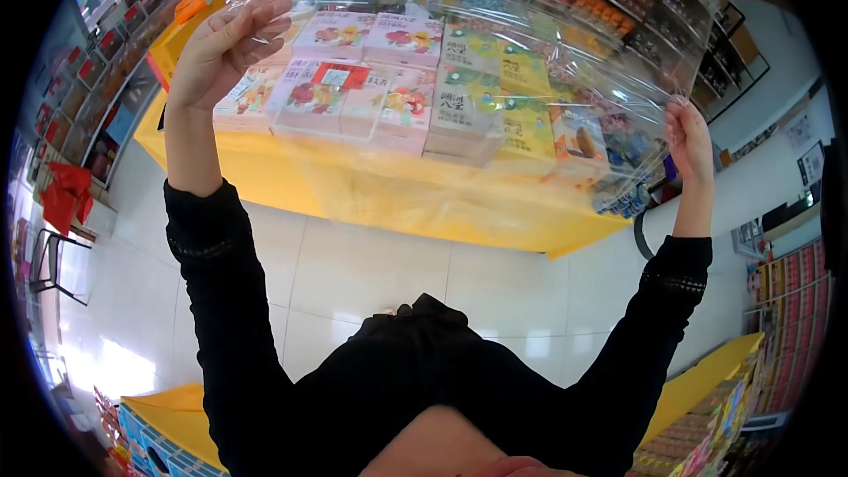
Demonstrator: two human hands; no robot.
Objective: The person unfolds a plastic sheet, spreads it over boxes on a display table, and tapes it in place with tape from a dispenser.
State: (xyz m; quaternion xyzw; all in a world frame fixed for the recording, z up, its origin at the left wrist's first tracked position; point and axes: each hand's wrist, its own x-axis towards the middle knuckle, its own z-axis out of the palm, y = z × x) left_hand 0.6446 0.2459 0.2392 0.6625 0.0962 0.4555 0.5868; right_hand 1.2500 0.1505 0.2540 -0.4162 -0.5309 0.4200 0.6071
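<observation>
A large clear plastic sheet [353, 172] is stretched between my raised hands, over a display table with a yellow cloth [291, 178]. Its left edge is pinched in my left hand [231, 49], near the table's back left. My right hand [689, 137], closed on the other edge, is beyond the table's right end. Through the plastic show pink boxes [402, 35], grey-white boxes [459, 110], yellow boxes [527, 128] and an orange-and-white box [579, 137]. A red card [341, 76] lies on the pink boxes at the left.
Stocked shelves [601, 0] stand behind the table, with more along the left. A dark chair [55, 269] with a red bag [66, 199] above it is at the far left. Yellow-edged displays [707, 380] flank me below. A white column [760, 181] rises at the right.
</observation>
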